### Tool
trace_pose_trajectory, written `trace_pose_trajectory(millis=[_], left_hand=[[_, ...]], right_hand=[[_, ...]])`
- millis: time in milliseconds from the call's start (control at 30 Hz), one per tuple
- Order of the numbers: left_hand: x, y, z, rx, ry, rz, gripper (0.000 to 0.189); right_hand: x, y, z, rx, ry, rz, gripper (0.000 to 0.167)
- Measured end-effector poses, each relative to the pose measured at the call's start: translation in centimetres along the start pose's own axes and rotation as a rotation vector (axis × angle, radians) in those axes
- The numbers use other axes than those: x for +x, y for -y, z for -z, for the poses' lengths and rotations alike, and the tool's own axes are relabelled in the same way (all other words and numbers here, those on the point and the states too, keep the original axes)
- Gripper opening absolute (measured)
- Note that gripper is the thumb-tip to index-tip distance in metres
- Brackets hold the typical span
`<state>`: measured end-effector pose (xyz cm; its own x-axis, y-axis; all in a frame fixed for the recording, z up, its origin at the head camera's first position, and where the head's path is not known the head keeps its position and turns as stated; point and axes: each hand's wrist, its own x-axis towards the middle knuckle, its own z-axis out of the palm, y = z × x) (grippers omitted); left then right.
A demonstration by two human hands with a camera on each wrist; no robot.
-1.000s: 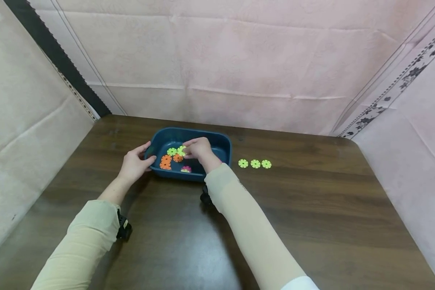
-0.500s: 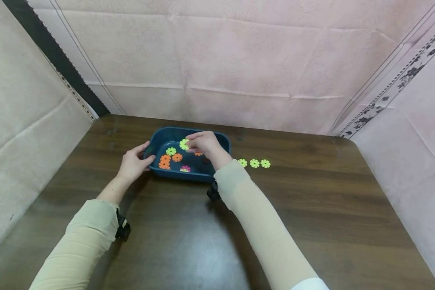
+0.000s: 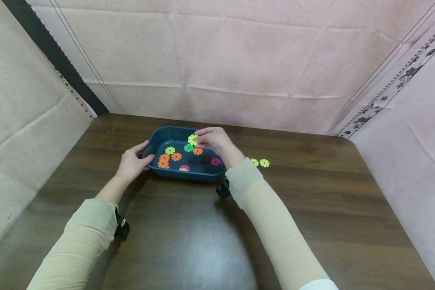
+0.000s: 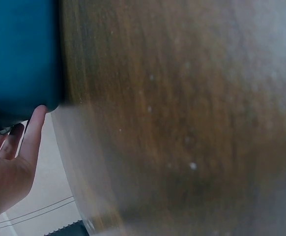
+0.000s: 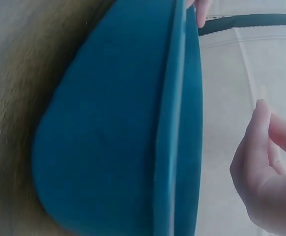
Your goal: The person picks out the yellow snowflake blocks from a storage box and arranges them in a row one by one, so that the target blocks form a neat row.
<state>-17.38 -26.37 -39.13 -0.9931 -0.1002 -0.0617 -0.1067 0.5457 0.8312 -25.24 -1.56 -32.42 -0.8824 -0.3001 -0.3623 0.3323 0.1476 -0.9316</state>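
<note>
My left hand [image 3: 131, 164] grips the left end of a blue plastic bin [image 3: 174, 175], its thumb over the rim. In the left wrist view, fingers [image 4: 33, 140] press the bin's outer wall. My right hand [image 3: 217, 141] pinches a yellow-green notched plastic disc [image 3: 192, 139] above the bin's far side. In the right wrist view, that hand [image 5: 266, 172] is beyond the bin's rim; the disc barely shows. Inside the bin lie orange discs [image 3: 176, 156], a yellow-green disc [image 3: 170, 150], a green disc [image 3: 188, 148], a brown disc [image 3: 205, 159] and a magenta disc [image 3: 215, 161].
Two yellow-green discs [image 3: 264, 162] lie on the wooden table [image 3: 311, 193] right of the bin, partly behind the right forearm. Pale cloth walls [image 3: 217, 60] stand behind the table and at both sides.
My right hand has moved right and slightly away with the yellow-green disc, uncovering green, brown and magenta discs. Its wrist now hides one disc on the table. The left hand keeps its grip.
</note>
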Motion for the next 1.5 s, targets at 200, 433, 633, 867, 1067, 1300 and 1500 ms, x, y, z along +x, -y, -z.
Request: trace_pose_trajectory(millis=[200,433,633,867,1067,1300,1500], left_hand=[[0.1,0.1,0.1,-0.006,0.005,0.004,0.060],[0.2,0.1,0.2,-0.009,0.001,0.007,0.060],[0.3,0.1,0.2,-0.008,0.000,0.006,0.060],[0.3,0.1,0.2,-0.004,-0.001,0.001,0.061],[0.3,0.0,0.0,-0.003,-0.001,0.000,0.061],[0.1,-0.2,0.0,-0.003,-0.001,-0.004,0.061],[0.1,-0.2,-0.1,-0.005,-0.002,0.004,0.061]], right_hand=[[0.0,0.0,1.5,0.046,-0.014,0.006,0.034],[-0.5,0.1,4.3,0.078,-0.037,-0.012,0.033],[-0.4,-0.4,7.3,0.082,-0.044,-0.018,0.038],[-0.8,-1.4,11.8,0.106,-0.018,-0.015,0.043],[-1.2,-2.9,16.0,0.052,-0.024,-0.071,0.049],[-1.8,-5.1,20.2,0.003,-0.060,-0.148,0.054],[-2.0,-6.9,22.3,-0.019,-0.112,-0.202,0.054]])
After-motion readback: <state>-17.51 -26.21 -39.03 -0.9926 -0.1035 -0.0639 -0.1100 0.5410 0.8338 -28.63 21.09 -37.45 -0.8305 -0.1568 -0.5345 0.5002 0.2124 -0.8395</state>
